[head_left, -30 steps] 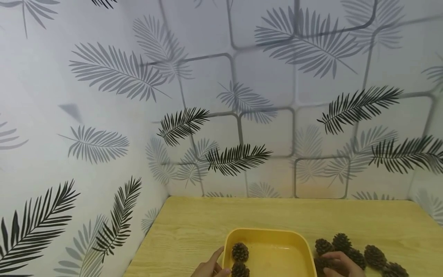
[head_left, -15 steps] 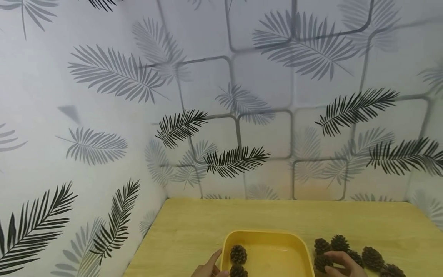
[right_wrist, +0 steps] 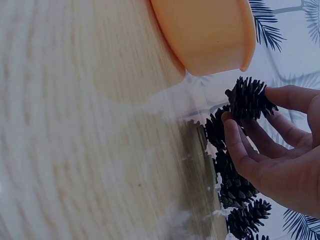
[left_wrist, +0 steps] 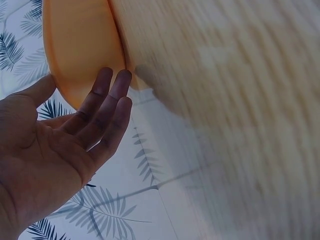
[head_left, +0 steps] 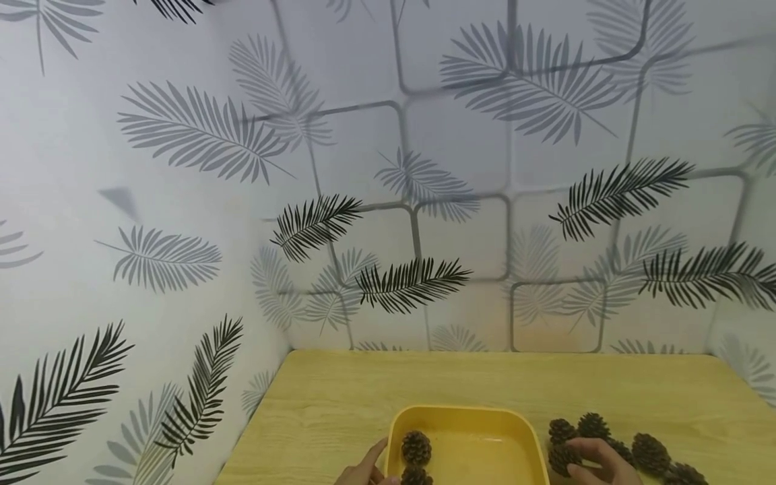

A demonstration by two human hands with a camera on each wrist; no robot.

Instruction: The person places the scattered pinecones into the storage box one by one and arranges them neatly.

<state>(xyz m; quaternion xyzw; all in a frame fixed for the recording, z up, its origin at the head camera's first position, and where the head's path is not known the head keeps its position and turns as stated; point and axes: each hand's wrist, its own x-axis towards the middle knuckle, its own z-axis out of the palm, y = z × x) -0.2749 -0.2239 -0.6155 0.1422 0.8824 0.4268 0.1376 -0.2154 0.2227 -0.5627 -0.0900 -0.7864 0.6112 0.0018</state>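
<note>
My right hand (head_left: pixel 603 463) pinches a brown pine cone (right_wrist: pixel 248 100) between thumb and fingers, just right of the yellow tray (head_left: pixel 473 412). In the right wrist view the cone stands out from the other cones behind it. My left hand (head_left: pixel 362 469) rests against the tray's left side. In the left wrist view its thumb is at the tray's rim, and the other fingers lie loosely extended along the outer wall. Two pine cones sit inside the tray at its left: one farther back (head_left: pixel 416 447), one nearer (head_left: pixel 416 475), cut off by the frame.
Several more pine cones lie on the wood-grain table right of the tray, among them one at the back (head_left: pixel 593 426) and a larger one (head_left: pixel 651 453) farther right. Leaf-patterned walls stand behind and left of the table (head_left: pixel 327 404).
The cone at my right fingers, dark and blurred a second ago, now shows clearly in the pinch. The head view has shifted slightly. My left hand stays at the tray.
</note>
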